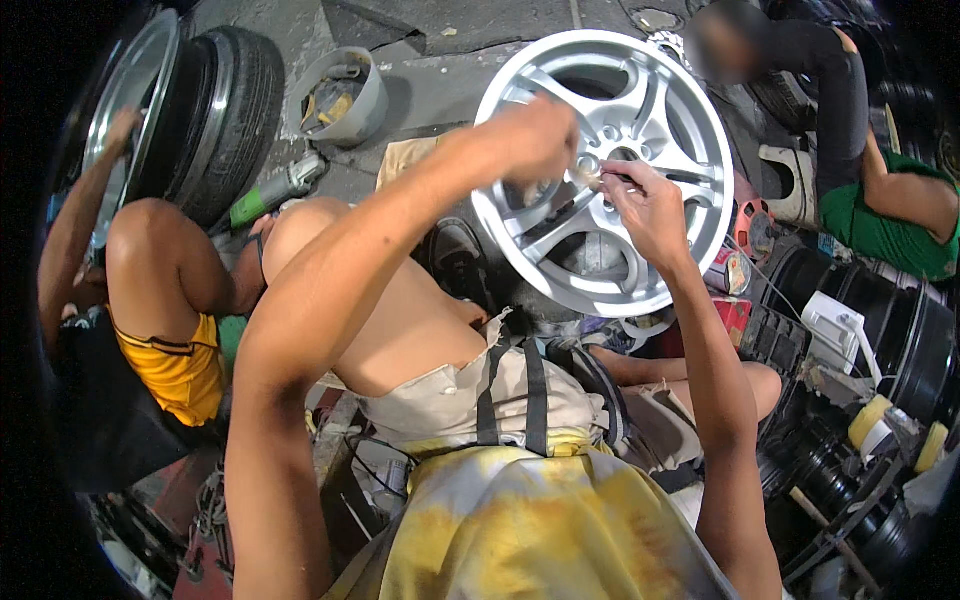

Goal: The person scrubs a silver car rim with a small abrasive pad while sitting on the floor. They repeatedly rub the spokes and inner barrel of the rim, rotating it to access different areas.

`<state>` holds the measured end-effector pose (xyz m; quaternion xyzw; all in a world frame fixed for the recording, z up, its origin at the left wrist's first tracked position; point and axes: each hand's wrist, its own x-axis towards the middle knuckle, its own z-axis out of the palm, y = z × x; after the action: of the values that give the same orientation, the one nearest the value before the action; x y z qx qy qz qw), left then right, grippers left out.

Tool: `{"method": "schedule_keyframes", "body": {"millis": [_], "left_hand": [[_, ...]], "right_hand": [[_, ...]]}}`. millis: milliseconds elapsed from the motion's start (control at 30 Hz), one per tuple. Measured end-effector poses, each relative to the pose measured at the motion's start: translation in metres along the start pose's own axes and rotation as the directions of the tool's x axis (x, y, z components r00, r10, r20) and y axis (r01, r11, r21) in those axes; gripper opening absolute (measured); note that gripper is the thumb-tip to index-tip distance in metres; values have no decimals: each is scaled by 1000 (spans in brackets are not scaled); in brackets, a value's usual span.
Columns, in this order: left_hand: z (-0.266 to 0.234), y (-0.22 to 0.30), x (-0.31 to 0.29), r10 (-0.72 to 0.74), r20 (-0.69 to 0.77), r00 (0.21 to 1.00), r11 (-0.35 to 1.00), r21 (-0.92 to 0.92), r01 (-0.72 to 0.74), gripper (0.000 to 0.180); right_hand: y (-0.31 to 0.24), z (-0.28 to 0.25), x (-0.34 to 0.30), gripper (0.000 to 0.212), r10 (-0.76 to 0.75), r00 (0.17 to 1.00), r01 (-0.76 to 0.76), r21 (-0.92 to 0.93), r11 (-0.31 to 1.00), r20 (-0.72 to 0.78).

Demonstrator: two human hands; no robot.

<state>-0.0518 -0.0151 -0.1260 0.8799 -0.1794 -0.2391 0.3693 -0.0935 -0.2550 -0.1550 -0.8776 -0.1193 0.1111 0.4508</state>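
Note:
A silver alloy wheel rim (655,120) with several spokes lies face up in front of my knees. My left hand (540,140) is over its left side, near the hub; motion smears the fingers, so I cannot make out their grip. On the right, my right hand (648,210) is closed in a pinch at the hub, thumb and fingers together. Whatever sits between those fingertips is too small to name. The round hub centre (588,165) shows between the two hands.
A grey bucket (370,105) with odds and ends stands beyond my left arm, near a green angle grinder (262,200). Tyres (255,100) and a co-worker crowd the left. Another person sits at right, near a red round object (753,222) and stacked dark rims (920,340).

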Motion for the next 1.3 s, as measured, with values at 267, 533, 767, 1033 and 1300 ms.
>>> {"method": "schedule_keyframes", "body": {"millis": [267, 533, 767, 1033, 1300], "left_hand": [[-110, -24, -9, 143, -698, 702, 989, 129, -73, 26], [-119, -25, -18, 79, -753, 653, 996, 78, -30, 22], [-124, -26, -19, 0, -699, 715, 1000, -13, -13, 19], [-122, -21, -29, 47, -675, 737, 998, 59, -10, 22], [-120, -18, -24, 43, -739, 673, 998, 63, 6, 21]], "right_hand": [[-11, 20, 33, 19, -377, 736, 638, -389, 664, 563], [-26, 73, 19, 23, -186, 730, 461, -273, 845, 657], [-20, 53, 37, 25, -136, 720, 469, -333, 818, 680], [-23, 27, 49, 24, -51, 675, 589, -495, 639, 736], [-39, 42, 160, 22, -182, 340, 896, -377, -236, 922]]}}
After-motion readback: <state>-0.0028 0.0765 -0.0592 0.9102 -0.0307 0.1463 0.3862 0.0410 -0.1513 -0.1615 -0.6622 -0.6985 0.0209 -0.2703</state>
